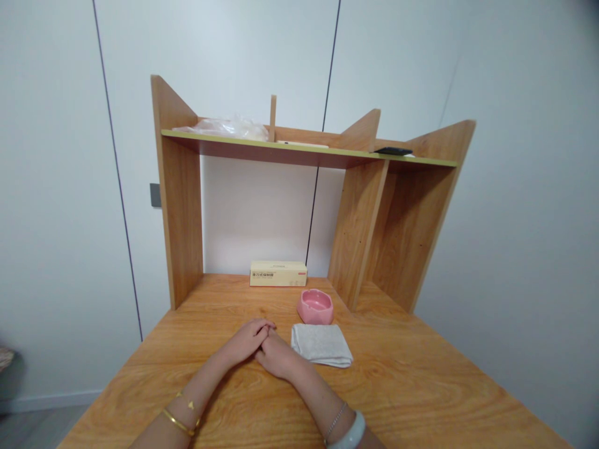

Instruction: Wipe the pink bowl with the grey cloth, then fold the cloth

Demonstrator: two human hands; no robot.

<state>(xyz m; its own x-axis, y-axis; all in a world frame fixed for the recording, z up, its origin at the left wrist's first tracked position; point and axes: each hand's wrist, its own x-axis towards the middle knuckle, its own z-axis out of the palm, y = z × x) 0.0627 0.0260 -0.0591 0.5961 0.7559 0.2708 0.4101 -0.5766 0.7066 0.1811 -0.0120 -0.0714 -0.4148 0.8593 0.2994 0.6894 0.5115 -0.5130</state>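
My left hand (pixel 249 342) and my right hand (pixel 277 355) rest folded together on the wooden desk. The left fingers lie pressed together over the right fingers, which are mostly hidden under them. Both hands look closed, and no object shows in either. Just right of my right hand lies a folded grey cloth (pixel 322 345). Behind the cloth stands a pink faceted bowl (pixel 315 307), like an ashtray. Farther back, a long cream-coloured box (pixel 277 274) with printed characters sits near the wall.
A wooden shelf unit (pixel 183 218) with side panels and a divider (pixel 358 231) rises from the back of the desk (pixel 421 386). On its upper board are a clear plastic bag (pixel 229 128) and a flat black object (pixel 393 151). Pale wall panels stand behind.
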